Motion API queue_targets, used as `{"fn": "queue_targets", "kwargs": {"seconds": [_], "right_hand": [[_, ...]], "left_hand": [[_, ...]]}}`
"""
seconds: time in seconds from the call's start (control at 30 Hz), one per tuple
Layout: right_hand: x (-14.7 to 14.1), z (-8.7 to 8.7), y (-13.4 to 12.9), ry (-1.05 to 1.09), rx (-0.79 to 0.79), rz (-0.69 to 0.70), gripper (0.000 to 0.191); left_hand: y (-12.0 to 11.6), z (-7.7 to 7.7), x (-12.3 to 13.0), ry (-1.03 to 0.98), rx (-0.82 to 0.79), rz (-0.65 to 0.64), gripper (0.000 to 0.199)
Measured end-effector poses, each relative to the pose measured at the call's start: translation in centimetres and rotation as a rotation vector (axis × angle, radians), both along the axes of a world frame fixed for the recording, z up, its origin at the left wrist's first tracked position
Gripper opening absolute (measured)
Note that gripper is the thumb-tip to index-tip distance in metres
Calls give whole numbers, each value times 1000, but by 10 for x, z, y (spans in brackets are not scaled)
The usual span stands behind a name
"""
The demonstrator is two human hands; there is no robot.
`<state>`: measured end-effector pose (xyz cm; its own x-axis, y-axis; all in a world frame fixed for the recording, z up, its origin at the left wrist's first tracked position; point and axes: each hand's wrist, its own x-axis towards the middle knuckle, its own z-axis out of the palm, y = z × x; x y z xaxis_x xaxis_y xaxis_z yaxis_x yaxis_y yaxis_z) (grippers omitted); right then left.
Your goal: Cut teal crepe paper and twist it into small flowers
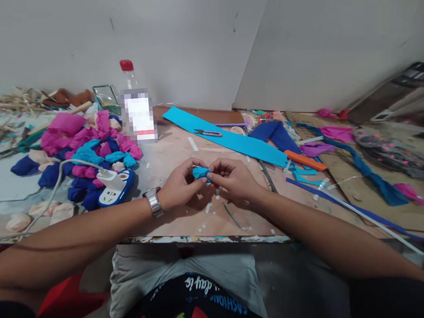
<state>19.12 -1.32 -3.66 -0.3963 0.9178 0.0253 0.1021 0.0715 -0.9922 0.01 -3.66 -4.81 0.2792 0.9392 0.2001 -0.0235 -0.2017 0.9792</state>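
Observation:
Between my two hands sits a small light-blue crepe-paper bud [200, 172], gathered and rounded. My left hand [180, 184], with a metal watch [153, 202] on its wrist, pinches the bud from the left between thumb and fingers. On the other side my right hand [236, 180] closes its thumb and fingertips on the bud's right end. Beyond the hands a long light-blue crepe-paper strip [240, 145] lies slantwise, with thread snips [208, 133] resting on it. A thin dark wire-like piece [232, 216] lies just below my right hand.
At the left are a heap of pink and blue paper buds [83, 139] and a corded power strip [117, 189]. Behind them stands a red-capped bottle [127, 66]. An orange-handled cutter [305, 160], dark-blue paper [272, 134] and a white stick [379, 220] lie to the right.

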Motion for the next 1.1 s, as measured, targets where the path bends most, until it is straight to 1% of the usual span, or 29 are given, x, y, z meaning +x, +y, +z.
{"fn": "queue_targets", "kwargs": {"seconds": [0.07, 0.1, 0.17, 0.27, 0.33, 0.4, 0.5, 0.7, 0.8, 0.9, 1.0, 1.1], "right_hand": [[0, 1, -1, 58, 10, 9, 29], [1, 2, -1, 74, 46, 18, 28], [4, 4, -1, 35, 187, 60, 26], [10, 5, 3, -165, 479, 150, 15], [12, 6, 5, -208, 585, 135, 12], [13, 6, 5, -214, 645, 95, 12], [14, 7, 4, -247, 692, 52, 12], [17, 5, 2, -356, 680, -1, 15], [18, 5, 3, -381, 693, 46, 17], [19, 6, 5, -382, 711, 105, 18], [20, 4, 6, -401, 704, 101, 19], [20, 2, 6, -428, 702, 66, 21]], "left_hand": [[1, 1, 0, -43, -63, -3, 30], [1, 1, 0, -70, -105, -6, 32], [3, 2, 0, -112, -196, -9, 37], [4, 4, 0, -160, -301, -37, 42], [4, 4, 0, -192, -325, -52, 44], [4, 4, 0, -217, -316, -64, 46], [4, 3, 1, -256, -280, -101, 50], [3, 0, 1, -245, -223, -136, 54], [4, -1, 1, -249, -204, -129, 59], [5, -3, 0, -257, -192, -102, 57], [8, -5, -1, -229, -184, -68, 54], [9, -5, -1, -177, -173, -50, 49]]}}
